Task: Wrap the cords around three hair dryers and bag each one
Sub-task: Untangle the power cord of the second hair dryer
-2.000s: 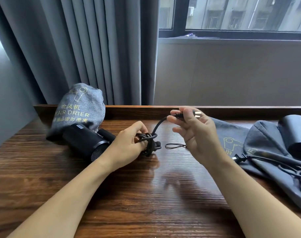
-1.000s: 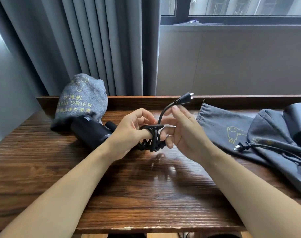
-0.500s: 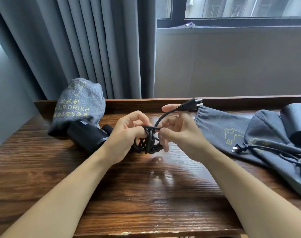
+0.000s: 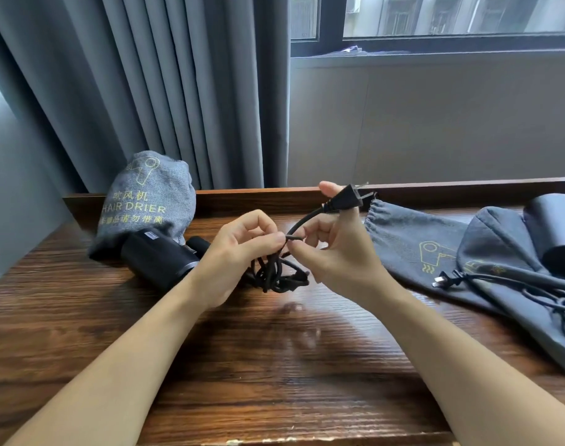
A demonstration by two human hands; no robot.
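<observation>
A black hair dryer (image 4: 158, 260) lies on the wooden table (image 4: 274, 365) at the left. Its black cord (image 4: 276, 275) is bunched in loops around the handle, between my hands. My left hand (image 4: 239, 252) pinches the cord at the top of the bundle. My right hand (image 4: 335, 249) pinches the same cord beside it, and the plug (image 4: 345, 197) sticks up past its thumb. A filled grey bag (image 4: 145, 201) printed "HAIR DRIER" stands behind the dryer. A flat empty grey bag (image 4: 413, 243) lies right of my hands.
At the far right a second black hair dryer (image 4: 554, 233) rests on another grey bag (image 4: 513, 284), its loose cord and plug (image 4: 445, 280) trailing across the cloth. A raised wooden ledge (image 4: 274, 196) runs along the table's back, with grey curtains (image 4: 162, 91) and a window behind.
My right hand brought the plug end in from a stretched-out position to the bundle. Both hands now pinch the cord together over the loops. The dryer has stayed in place.
</observation>
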